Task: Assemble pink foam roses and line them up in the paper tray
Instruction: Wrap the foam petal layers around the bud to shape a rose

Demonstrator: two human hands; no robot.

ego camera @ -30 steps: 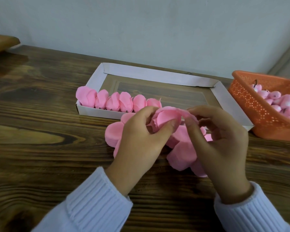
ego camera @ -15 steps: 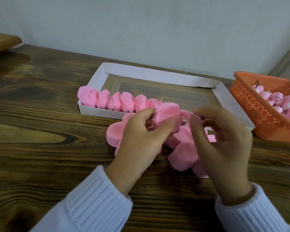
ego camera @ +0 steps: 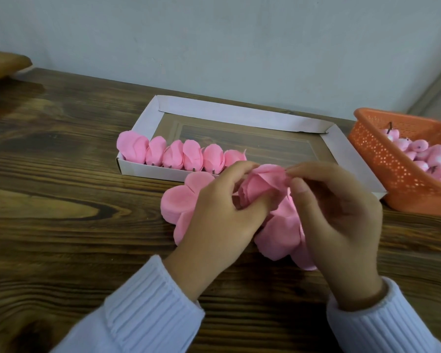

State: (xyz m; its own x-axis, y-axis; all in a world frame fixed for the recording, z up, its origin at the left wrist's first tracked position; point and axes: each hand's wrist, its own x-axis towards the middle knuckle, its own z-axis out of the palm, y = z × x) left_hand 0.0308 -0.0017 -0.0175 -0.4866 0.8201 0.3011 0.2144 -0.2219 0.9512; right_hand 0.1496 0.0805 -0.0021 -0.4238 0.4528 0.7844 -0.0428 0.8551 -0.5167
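A half-made pink foam rose [ego camera: 259, 186] is held just above the table in front of the white paper tray [ego camera: 229, 114]. My left hand [ego camera: 222, 212] grips the rose from the left, fingers curled round it. My right hand [ego camera: 336, 215] pinches a thin pink petal at the rose's top right edge. Several finished roses [ego camera: 181, 154] stand in a row along the tray's near left wall. A stack of flat pink foam petal sheets [ego camera: 178, 202] lies on the table under both hands, partly hidden.
An orange perforated basket [ego camera: 382, 159] with several pink rose buds [ego camera: 423, 156] stands at the right, touching the tray's right end. The dark wooden table [ego camera: 61, 225] runs back to a pale wall. A brown object [ego camera: 3, 64] sits at the far left.
My right hand has pulled a petal up against the rose's right side, and my left hand has turned the rose slightly. The view has shifted a little.
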